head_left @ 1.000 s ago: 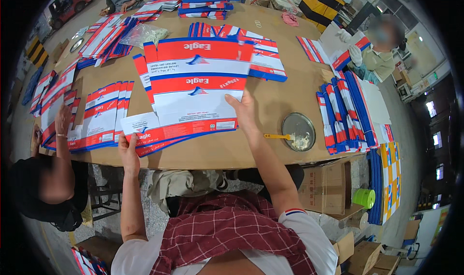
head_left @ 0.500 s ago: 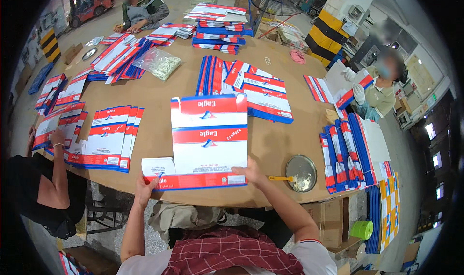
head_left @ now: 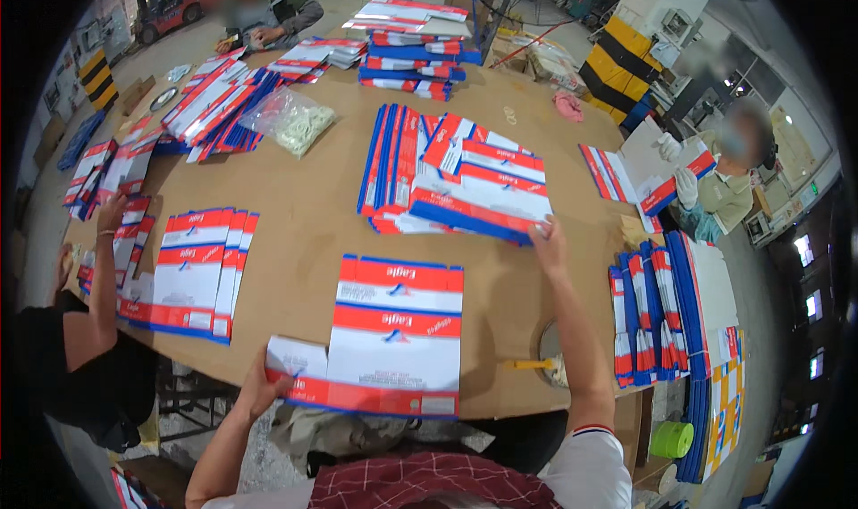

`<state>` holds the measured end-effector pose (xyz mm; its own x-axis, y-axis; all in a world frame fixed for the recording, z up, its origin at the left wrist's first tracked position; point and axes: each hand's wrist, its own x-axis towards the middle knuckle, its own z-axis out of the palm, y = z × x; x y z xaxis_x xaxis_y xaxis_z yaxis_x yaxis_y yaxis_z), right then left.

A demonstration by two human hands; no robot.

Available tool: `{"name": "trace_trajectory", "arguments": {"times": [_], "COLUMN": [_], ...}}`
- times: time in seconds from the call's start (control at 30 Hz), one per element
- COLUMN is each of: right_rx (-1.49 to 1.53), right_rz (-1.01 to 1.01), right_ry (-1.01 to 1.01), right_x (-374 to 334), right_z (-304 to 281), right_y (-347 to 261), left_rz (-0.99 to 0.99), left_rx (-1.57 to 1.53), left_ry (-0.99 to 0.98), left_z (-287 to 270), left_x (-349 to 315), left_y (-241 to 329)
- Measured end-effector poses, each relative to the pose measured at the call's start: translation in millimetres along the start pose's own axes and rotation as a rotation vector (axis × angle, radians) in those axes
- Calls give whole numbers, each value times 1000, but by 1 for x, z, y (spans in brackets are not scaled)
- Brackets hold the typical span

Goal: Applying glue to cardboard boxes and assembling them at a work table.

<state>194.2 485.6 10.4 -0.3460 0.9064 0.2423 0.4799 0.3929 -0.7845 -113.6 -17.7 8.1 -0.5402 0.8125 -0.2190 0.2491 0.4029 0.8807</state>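
A flat printed carton [head_left: 398,353] in red, white and blue lies at the table's front edge before me. My left hand [head_left: 259,386] is closed on its small white side flap, thumb on top. Stretched out to the far right, my right hand [head_left: 550,243] grips the near right corner of another flat carton [head_left: 478,207], the top one on the middle pile. Its fingertips are partly hidden beneath the corner. Beside my right forearm, a round metal dish [head_left: 547,337] is half covered by the arm, and a yellow-handled brush [head_left: 529,364] rests across it.
Left, a person's arm [head_left: 105,268] works over fanned cartons [head_left: 192,272]. A gloved co-worker [head_left: 686,183] folds a carton at right, behind bundled cartons [head_left: 657,303]. A bag of rubber bands [head_left: 299,125] and tall carton stacks [head_left: 411,62] stand farther back; another person sits there.
My right hand has let go of the front carton and reached forward to the middle pile, whose top carton has shifted left. The front carton has come down onto the table, my left hand still on it.
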Motion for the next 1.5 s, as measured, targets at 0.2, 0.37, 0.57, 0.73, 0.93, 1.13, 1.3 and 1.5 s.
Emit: {"name": "trace_trajectory", "arguments": {"times": [0.2,0.37,0.57,0.73,0.93,1.13,1.3,1.5], "right_rx": [24,103,-22,-27,39,-84,-224,-393], "right_rz": [406,588,557,415,388,326,201,339], "right_ry": [146,13,-164,-243,-338,-212,-295,-417], "right_x": [104,139,144,148,159,158,145,121], "right_z": [-32,-13,-9,7,22,24,66,141], "right_y": [113,107,103,69,75,98,56,-19], "left_rz": [121,-90,-266,-378,-307,-292,-352,-414], "left_rx": [332,-203,-493,-594,-753,-840,-842,-707], "left_ry": [24,17,-221,-408,-476,-415,-490,-306], "left_z": [-15,46,107,106,127,139,93,6], "left_x": [75,264,354,373,375,385,397,379], "left_y": [74,131,151,153,157,153,110,87]}}
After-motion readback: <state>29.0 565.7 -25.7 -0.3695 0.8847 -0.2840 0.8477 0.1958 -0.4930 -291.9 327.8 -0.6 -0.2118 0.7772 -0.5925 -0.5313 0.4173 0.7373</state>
